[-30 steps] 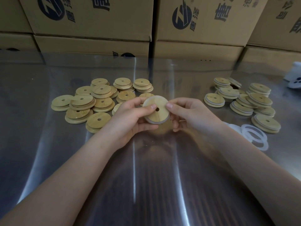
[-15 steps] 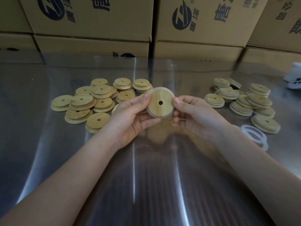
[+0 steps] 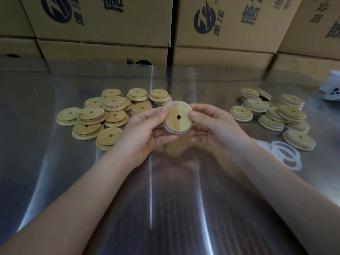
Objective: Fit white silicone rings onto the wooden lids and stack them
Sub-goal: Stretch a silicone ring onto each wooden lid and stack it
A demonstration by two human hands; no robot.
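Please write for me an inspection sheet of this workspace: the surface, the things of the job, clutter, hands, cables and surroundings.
Surface: reflective metal table.
Job's things: held lid lifted above the table, white ring around its rim; bare lids piled on the left; ringed lids stacked on the right; loose rings beside them.
Clutter: white object at the right edge, kind unclear.
Hands: left hand and right hand both pinch the held lid at its edges.
Cables: nothing seen.
Surroundings: printed cardboard boxes stacked behind the table.

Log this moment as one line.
step: fitting ring | left grip: pinches lid | right grip: pinches lid | ring: around lid | loose rings: on table
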